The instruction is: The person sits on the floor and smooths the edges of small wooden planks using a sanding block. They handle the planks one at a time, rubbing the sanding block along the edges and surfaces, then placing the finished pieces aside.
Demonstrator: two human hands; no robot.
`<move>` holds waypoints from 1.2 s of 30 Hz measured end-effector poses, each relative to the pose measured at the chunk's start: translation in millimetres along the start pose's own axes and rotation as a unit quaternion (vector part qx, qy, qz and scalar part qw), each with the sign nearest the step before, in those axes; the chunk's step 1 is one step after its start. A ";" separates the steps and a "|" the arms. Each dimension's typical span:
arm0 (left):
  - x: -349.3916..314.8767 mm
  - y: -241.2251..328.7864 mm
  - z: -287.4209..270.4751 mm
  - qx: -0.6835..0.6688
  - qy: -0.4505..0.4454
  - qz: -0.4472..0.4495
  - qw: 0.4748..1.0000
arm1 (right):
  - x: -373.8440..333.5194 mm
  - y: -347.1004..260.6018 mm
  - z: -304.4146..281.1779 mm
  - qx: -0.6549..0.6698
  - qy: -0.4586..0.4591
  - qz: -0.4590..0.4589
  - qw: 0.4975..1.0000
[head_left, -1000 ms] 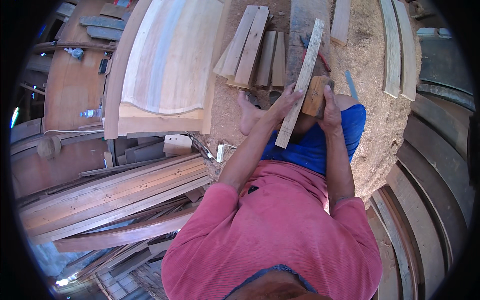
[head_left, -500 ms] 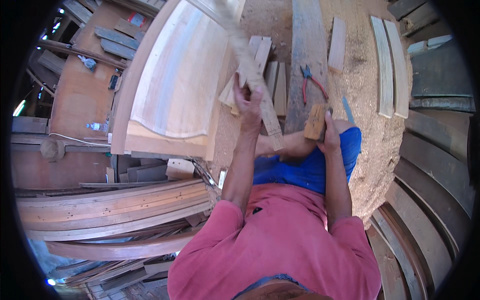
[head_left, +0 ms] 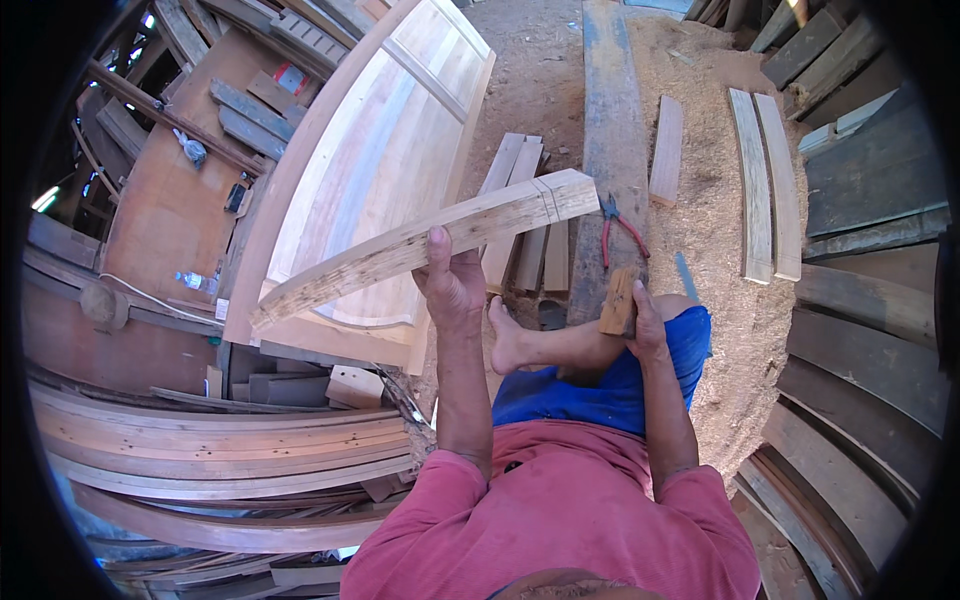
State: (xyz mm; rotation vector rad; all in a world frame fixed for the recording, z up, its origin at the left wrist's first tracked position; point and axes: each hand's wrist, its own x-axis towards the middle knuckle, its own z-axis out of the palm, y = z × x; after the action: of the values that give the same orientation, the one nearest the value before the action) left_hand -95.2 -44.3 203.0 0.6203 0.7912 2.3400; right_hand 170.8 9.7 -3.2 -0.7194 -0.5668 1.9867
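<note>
My left hand is closed round the middle of a long, slightly curved piece of wood, raised in front of me. It slants from low left to higher right, with dark pencil lines across it near the right end. In my right hand, by my knee, is a small brown wooden block; its underside is hidden. Red-handled pliers lie just beyond that block, on a long worn board. Several short wooden strips rest on the ground beyond the curved piece.
A large panelled wooden door leans at the left. Two curved slats and a short board lie on the sawdust-covered ground at the right. Stacked curved planks fill the near left; more timber lines the right.
The curved piece has turned from pointing away from me to lying crosswise, its marked end now at the right. My right hand still holds the block. The view has shifted slightly.
</note>
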 end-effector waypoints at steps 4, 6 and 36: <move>-0.7 -2.6 1.2 -0.010 0.000 0.005 1.000 | -0.4 -0.8 1.6 0.009 0.005 0.001 1.000; -1.7 -1.4 0.8 -0.008 -0.002 -0.001 1.000 | 0.3 0.1 0.0 -0.002 0.002 0.005 1.000; -91.6 -86.8 -14.5 -0.311 -0.115 -0.327 0.885 | -36.5 -80.3 95.1 0.065 -0.140 -0.177 0.972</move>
State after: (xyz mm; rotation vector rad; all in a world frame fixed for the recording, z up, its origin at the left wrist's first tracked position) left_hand -5.0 -53.1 114.0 0.2689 0.0742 1.6953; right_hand 169.5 5.8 126.5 -0.2347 -0.6737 1.7763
